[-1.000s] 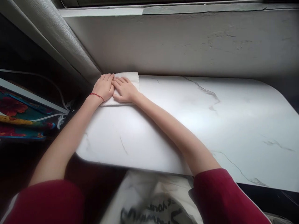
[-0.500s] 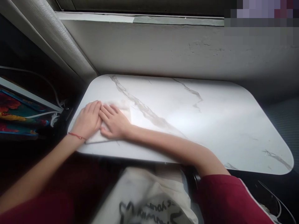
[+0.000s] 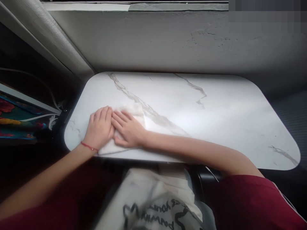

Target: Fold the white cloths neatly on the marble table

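A folded white cloth [image 3: 136,112] lies on the near left part of a white marble-patterned table [image 3: 203,118]. My left hand [image 3: 99,127], with a red thread round the wrist, lies flat on the cloth's left side, fingers stretched forward and held together. My right hand [image 3: 127,128] lies flat beside it on the same cloth, fingers extended and touching the left hand. Both hands press down on the cloth and cover most of it; only its far right corner and near edge show.
A grey wall [image 3: 168,41] rises right behind the table. A grey curtain [image 3: 48,35] hangs at the far left. Colourful fabric [image 3: 16,121] and white cables [image 3: 52,108] lie in the dark gap left of the table. A white printed bag [image 3: 153,204] rests on my lap.
Both hands slid the cloth from the table's far left corner toward the near edge, then slightly to the right. The camera view shifted, showing more of the table.
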{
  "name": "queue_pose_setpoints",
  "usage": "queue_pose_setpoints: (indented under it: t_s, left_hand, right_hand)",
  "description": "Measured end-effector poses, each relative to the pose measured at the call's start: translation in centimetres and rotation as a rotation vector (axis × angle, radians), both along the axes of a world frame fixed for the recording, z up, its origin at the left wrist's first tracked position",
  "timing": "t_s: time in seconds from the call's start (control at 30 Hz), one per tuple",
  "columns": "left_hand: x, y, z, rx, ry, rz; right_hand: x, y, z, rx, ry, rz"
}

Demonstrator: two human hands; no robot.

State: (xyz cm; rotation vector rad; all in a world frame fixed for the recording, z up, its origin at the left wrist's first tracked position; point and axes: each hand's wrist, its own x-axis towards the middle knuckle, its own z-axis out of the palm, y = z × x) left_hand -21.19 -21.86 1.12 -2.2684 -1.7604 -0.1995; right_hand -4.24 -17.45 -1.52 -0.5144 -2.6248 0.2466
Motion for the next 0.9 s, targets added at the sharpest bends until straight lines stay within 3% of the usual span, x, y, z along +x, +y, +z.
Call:
queue_pose_setpoints:
  t_s: [0.33, 0.53, 0.7, 0.9]
  left_hand:
    - [4.6, 15.6, 0.9, -0.126, 0.029, 0.019]
    - [6.4, 21.8, 1.9, -0.136, 0.083, -0.055]
    - [6.6, 22.8, 1.6, -0.117, 0.104, -0.006]
    - [7.9, 18.4, 1.0, -0.086, 0.083, 0.006]
  right_hand:
    - [2.6, 12.9, -0.5, 0.028, -0.012, -0.22]
    - [3.6, 18.7, 0.0, 0.016, -0.097, -0.386]
    - [3.8, 19.9, 0.2, 0.009, -0.05, -0.384]
    - [5.8, 15.3, 0.2, 0.038, -0.021, -0.293]
